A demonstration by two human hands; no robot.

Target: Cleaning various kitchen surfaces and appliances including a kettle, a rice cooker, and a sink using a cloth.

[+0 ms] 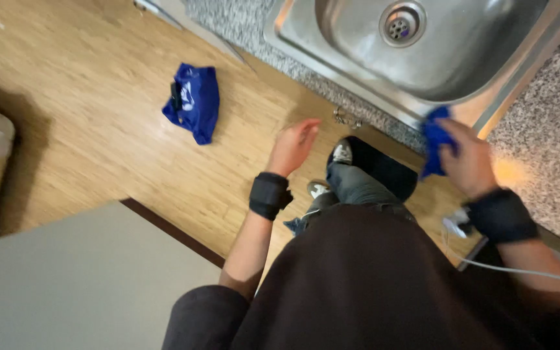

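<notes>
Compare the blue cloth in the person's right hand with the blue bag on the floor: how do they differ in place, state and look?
The cloth is bunched in the right hand at the sink rim; the bag lies loose on the wood floor, touched by no hand. The cloth looks plain blue, while the bag carries a pale print and a dark strip. The cloth is mostly hidden by fingers; the bag shows whole. Both are deep blue and crumpled.

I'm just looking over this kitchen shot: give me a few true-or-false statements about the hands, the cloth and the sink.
1. The right hand grips a blue cloth at the edge of the steel sink. True.
2. The left hand holds a sponge. False: it is empty, fingers loose.
3. A blue bag lies on the wooden floor. True.
4. The sink is full of dishes. False: its basin is bare, drain visible.
</notes>
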